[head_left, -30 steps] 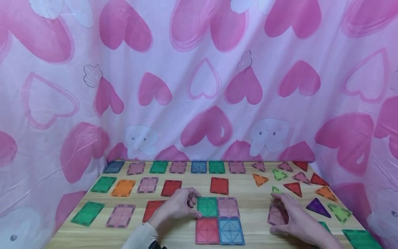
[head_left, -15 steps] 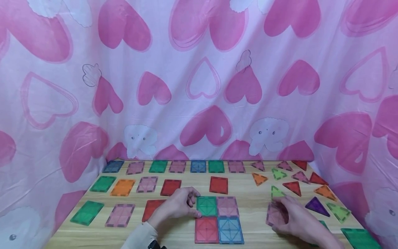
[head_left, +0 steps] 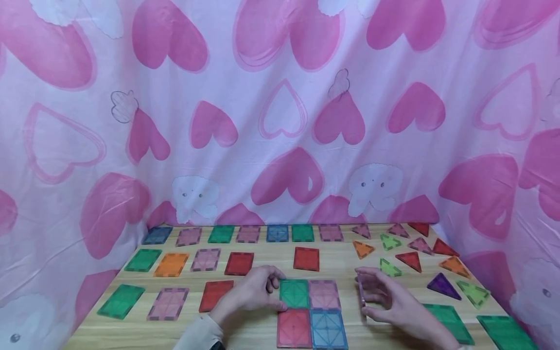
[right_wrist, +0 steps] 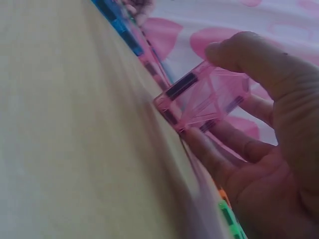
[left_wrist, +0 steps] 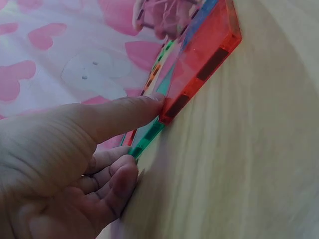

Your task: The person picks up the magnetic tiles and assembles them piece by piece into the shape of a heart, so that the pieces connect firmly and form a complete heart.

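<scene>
In the head view, four-square block of magnetic tiles lies flat: a green tile and a pink tile behind, a red tile and a blue tile in front. My left hand holds the green tile's left side, its thumb by the seam with the red one. To the right, my right hand pinches another pink square magnetic tile between thumb and fingers. That tile stands on edge, close over the wood, facing the block's right side.
More square tiles lie in rows behind and left, among them a red square and an orange square. Several triangles, such as a purple triangle, lie at the right. Green tiles sit beside my right forearm. A heart-patterned curtain surrounds the table.
My right hand has lifted the pink tile from lying flat, tipped it on edge and moved it left towards the block. The left hand stays at the green tile.
</scene>
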